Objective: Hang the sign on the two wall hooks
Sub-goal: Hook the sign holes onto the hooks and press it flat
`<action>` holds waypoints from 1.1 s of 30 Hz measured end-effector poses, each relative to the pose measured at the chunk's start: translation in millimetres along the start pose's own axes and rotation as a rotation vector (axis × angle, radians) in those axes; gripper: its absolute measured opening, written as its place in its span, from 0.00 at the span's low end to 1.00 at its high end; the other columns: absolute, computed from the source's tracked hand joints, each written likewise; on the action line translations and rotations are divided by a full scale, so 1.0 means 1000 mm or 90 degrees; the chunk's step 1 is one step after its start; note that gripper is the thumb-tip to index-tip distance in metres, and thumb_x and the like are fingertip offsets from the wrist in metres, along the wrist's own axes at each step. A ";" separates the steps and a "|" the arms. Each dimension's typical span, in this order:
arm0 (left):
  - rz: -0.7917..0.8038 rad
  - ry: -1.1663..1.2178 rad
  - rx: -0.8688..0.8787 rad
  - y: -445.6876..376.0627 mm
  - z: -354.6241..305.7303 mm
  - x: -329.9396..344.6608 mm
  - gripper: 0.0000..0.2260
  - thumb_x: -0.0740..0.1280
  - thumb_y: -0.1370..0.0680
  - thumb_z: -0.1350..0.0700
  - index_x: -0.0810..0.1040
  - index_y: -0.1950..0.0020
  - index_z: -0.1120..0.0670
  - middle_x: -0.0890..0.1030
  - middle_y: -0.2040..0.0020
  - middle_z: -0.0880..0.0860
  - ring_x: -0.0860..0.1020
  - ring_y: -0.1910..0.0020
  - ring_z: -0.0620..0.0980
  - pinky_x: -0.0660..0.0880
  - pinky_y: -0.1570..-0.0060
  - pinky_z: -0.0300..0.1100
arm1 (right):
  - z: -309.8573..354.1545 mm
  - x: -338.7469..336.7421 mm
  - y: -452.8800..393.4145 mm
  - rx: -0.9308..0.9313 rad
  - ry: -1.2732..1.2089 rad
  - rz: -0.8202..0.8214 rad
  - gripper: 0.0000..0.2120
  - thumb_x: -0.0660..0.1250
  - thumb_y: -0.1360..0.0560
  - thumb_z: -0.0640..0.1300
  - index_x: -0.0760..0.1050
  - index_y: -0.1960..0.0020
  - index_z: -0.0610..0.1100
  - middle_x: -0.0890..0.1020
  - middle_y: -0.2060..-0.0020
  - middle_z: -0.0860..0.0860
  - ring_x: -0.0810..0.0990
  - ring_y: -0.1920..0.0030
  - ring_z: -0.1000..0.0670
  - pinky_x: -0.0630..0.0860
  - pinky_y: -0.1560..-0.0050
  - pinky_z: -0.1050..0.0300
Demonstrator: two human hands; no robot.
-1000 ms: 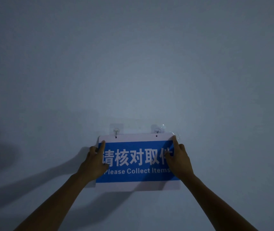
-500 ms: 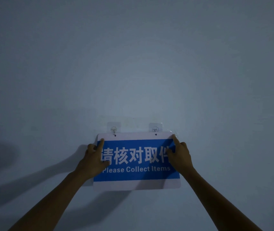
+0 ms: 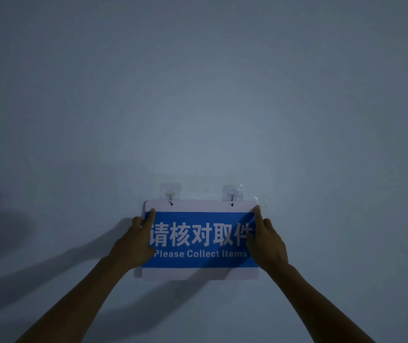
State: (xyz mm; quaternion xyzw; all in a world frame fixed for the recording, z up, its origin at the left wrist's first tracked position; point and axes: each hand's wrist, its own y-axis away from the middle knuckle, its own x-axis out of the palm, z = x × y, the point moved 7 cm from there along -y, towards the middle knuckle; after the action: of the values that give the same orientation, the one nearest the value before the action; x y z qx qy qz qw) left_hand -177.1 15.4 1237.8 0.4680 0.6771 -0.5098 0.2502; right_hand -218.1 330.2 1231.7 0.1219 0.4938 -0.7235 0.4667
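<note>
A white sign [image 3: 199, 273] with a blue band, Chinese characters and "Please Collect Items" lies flat against the wall. Its two top holes sit right under the left hook [image 3: 170, 194] and the right hook [image 3: 232, 195], both clear adhesive hooks; the hook tips seem to reach into the holes. My left hand [image 3: 134, 242] grips the sign's left edge, index finger pointing up. My right hand [image 3: 266, 240] holds the right edge, index finger at the top right corner.
The bare grey-blue wall [image 3: 198, 95] fills the view in dim light. A scrap of clear film [image 3: 259, 196] sticks to the wall just right of the right hook. Shadows of my arms fall to the lower left.
The sign's top edge has moved up closer to the hooks, and the holes now meet the hook tips. Both hands kept their hold on the edges.
</note>
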 end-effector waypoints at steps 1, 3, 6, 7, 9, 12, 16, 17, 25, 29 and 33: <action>0.005 -0.010 -0.003 0.000 0.000 0.000 0.42 0.67 0.24 0.55 0.38 0.23 0.50 0.62 0.30 0.58 0.72 0.34 0.54 0.79 0.41 0.49 | 0.001 -0.001 0.001 0.001 0.003 -0.002 0.34 0.60 0.21 0.46 0.43 0.22 0.51 0.71 0.37 0.43 0.79 0.44 0.45 0.82 0.53 0.50; 0.022 -0.041 -0.008 0.001 -0.001 0.000 0.42 0.67 0.24 0.53 0.39 0.23 0.50 0.62 0.29 0.58 0.70 0.33 0.54 0.78 0.40 0.50 | 0.001 -0.002 0.002 0.005 -0.008 -0.003 0.34 0.60 0.22 0.45 0.44 0.23 0.52 0.69 0.37 0.43 0.79 0.44 0.43 0.83 0.53 0.48; 0.026 -0.145 -0.011 0.002 -0.001 -0.004 0.41 0.66 0.24 0.51 0.39 0.22 0.51 0.61 0.28 0.57 0.69 0.33 0.54 0.78 0.43 0.49 | 0.003 -0.003 -0.001 -0.014 0.026 0.022 0.36 0.62 0.23 0.45 0.44 0.23 0.52 0.68 0.37 0.42 0.77 0.42 0.43 0.82 0.50 0.46; 0.024 -0.181 -0.008 0.003 0.000 -0.006 0.40 0.65 0.24 0.50 0.40 0.22 0.51 0.61 0.28 0.56 0.69 0.33 0.54 0.78 0.44 0.49 | 0.003 -0.004 -0.001 -0.021 0.038 0.040 0.36 0.62 0.23 0.46 0.43 0.23 0.51 0.68 0.36 0.42 0.76 0.41 0.43 0.82 0.49 0.46; 0.034 -0.212 -0.008 0.003 0.001 -0.007 0.40 0.65 0.24 0.50 0.40 0.22 0.52 0.60 0.27 0.56 0.67 0.33 0.55 0.78 0.45 0.50 | 0.003 -0.005 -0.003 -0.030 0.042 0.088 0.38 0.61 0.22 0.45 0.40 0.22 0.51 0.68 0.36 0.41 0.76 0.40 0.43 0.81 0.47 0.46; 0.053 -0.163 -0.021 0.003 -0.002 -0.006 0.39 0.65 0.24 0.49 0.44 0.22 0.52 0.57 0.27 0.57 0.65 0.31 0.56 0.75 0.40 0.52 | -0.001 -0.007 -0.005 -0.029 0.012 0.143 0.39 0.63 0.23 0.45 0.40 0.23 0.52 0.69 0.36 0.41 0.77 0.41 0.41 0.81 0.47 0.45; 0.051 -0.090 -0.042 0.014 -0.008 0.003 0.32 0.66 0.25 0.50 0.57 0.25 0.55 0.61 0.29 0.58 0.67 0.32 0.57 0.73 0.36 0.54 | -0.004 0.000 0.007 0.019 -0.053 0.151 0.28 0.62 0.25 0.43 0.56 0.28 0.46 0.73 0.38 0.40 0.76 0.39 0.39 0.78 0.43 0.44; 0.083 -0.089 -0.051 0.021 -0.007 0.012 0.31 0.66 0.25 0.50 0.58 0.26 0.56 0.61 0.29 0.58 0.68 0.32 0.57 0.72 0.34 0.54 | -0.005 0.005 0.016 0.040 -0.054 0.160 0.24 0.61 0.24 0.42 0.59 0.30 0.43 0.72 0.38 0.40 0.76 0.39 0.38 0.78 0.43 0.45; 0.199 -0.130 -0.051 0.055 -0.005 0.036 0.36 0.61 0.23 0.45 0.45 0.22 0.52 0.47 0.21 0.55 0.55 0.23 0.57 0.60 0.26 0.56 | 0.005 0.012 0.051 -0.039 0.010 0.159 0.22 0.61 0.23 0.40 0.63 0.30 0.45 0.66 0.29 0.44 0.75 0.36 0.41 0.78 0.42 0.47; 0.177 -0.122 -0.056 0.059 -0.004 0.013 0.35 0.61 0.23 0.45 0.47 0.22 0.52 0.51 0.22 0.55 0.57 0.24 0.57 0.62 0.27 0.55 | 0.008 0.012 0.047 -0.046 0.044 0.215 0.21 0.61 0.25 0.41 0.67 0.32 0.43 0.68 0.31 0.44 0.75 0.37 0.41 0.77 0.39 0.47; 0.168 -0.125 -0.059 0.064 -0.007 0.002 0.33 0.61 0.22 0.45 0.50 0.23 0.54 0.54 0.23 0.56 0.59 0.25 0.56 0.63 0.27 0.54 | 0.009 0.020 0.040 -0.059 0.033 0.255 0.19 0.62 0.26 0.42 0.71 0.36 0.43 0.75 0.37 0.42 0.78 0.41 0.42 0.79 0.42 0.45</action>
State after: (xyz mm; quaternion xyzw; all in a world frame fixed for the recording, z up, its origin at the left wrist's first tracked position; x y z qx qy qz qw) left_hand -119.6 25.4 1209.4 0.4889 0.6048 -0.4839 0.4012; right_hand -194.6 308.0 1199.1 0.2145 0.5043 -0.5895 0.5934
